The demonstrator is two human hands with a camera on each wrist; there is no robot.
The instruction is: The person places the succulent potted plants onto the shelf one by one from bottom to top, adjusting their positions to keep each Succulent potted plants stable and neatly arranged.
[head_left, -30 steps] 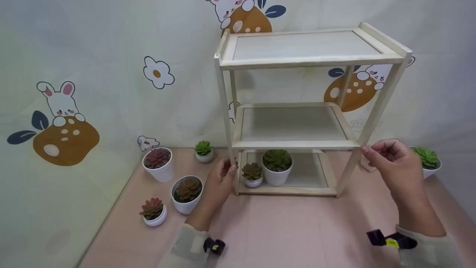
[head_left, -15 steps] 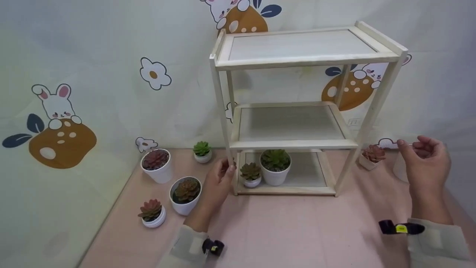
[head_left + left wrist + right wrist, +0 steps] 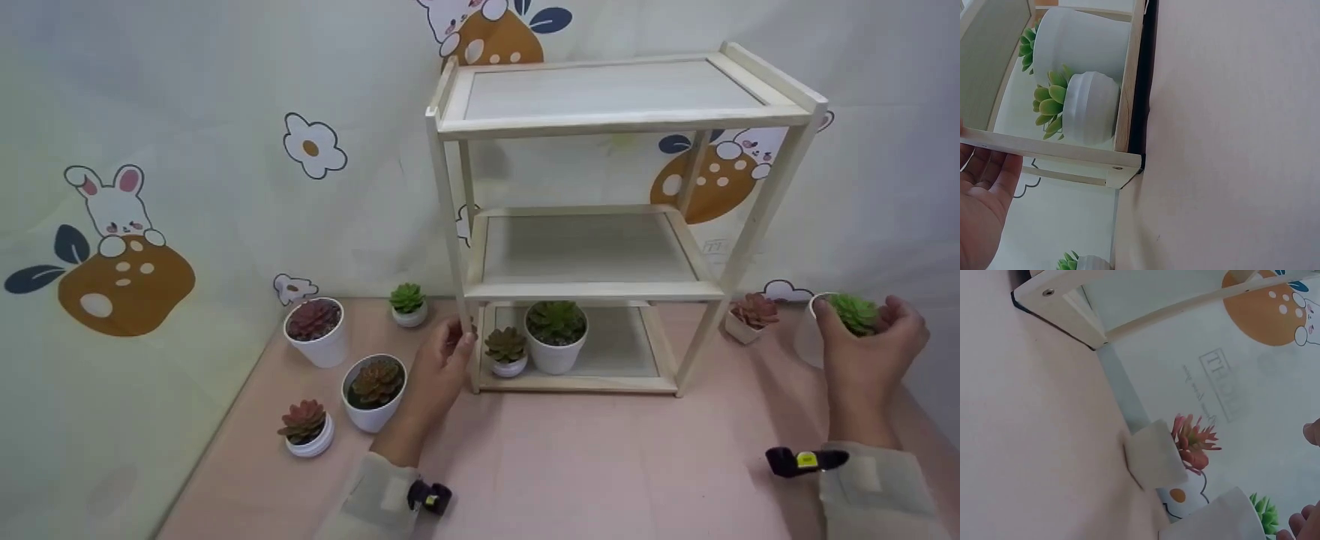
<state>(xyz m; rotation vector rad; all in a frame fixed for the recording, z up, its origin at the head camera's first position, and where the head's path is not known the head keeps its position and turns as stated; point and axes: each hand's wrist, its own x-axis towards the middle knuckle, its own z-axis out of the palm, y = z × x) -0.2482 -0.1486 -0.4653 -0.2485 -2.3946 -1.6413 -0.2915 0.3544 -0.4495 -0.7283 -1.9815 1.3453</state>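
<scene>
Evidently, beside the wooden rack (image 3: 592, 291), a pot on the pink table (image 3: 570, 465) is being reached for. The rack stands upright; the left hand (image 3: 437, 371) has its fingers curled round the left front post (image 3: 451, 225), seemingly to steady it. The right hand (image 3: 870, 349) is spread at the white pot (image 3: 1219, 520), thumb and fingers wide apart, nothing gripped. That pot, with its green plant (image 3: 853, 311), stands on the table to the rack's right. The next move likely calls for closing thumb and fingers on its rim, without nudging the smaller pot with a red plant (image 3: 754, 309) near it.

As for what is hard to see, the rack's middle shelf cuts across the top of the larger plant (image 3: 556, 326) on the bottom shelf. The right hand covers much of the white pot in the head view, and the right wrist view crops both, so contact cannot be told. Smallest of all, the lettering (image 3: 1221, 379) on the wall is too faint to read.
</scene>
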